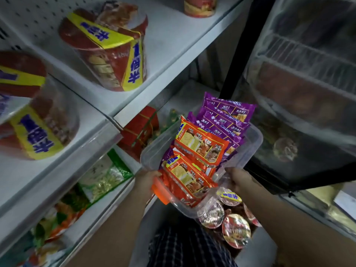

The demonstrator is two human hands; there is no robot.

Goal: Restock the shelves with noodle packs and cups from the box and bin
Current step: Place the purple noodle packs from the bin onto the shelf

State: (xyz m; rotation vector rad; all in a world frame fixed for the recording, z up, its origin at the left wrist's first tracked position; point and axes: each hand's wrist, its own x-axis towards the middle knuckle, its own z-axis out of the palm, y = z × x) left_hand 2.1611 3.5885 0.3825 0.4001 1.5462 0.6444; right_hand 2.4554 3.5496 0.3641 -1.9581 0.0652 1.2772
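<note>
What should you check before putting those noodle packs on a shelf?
1. Left hand holds the clear plastic bin at its orange handle: ok.
2. Right hand grips the bin's other side: ok.
3. Orange noodle packs and purple noodle packs sit inside the bin: ok.
4. A hand free for picking: not ok.
5. Open spot on the white metal shelf beside the red noodle cup: ok.

The bin (254, 139) is clear, smooth plastic with an orange plastic clip (160, 192). The noodle packs (200, 145) are glossy, crinkled film. The cups (236, 231) have shiny lids. The shelves (169, 41) look like matt painted metal, with a perforated back panel (28, 14).
</note>
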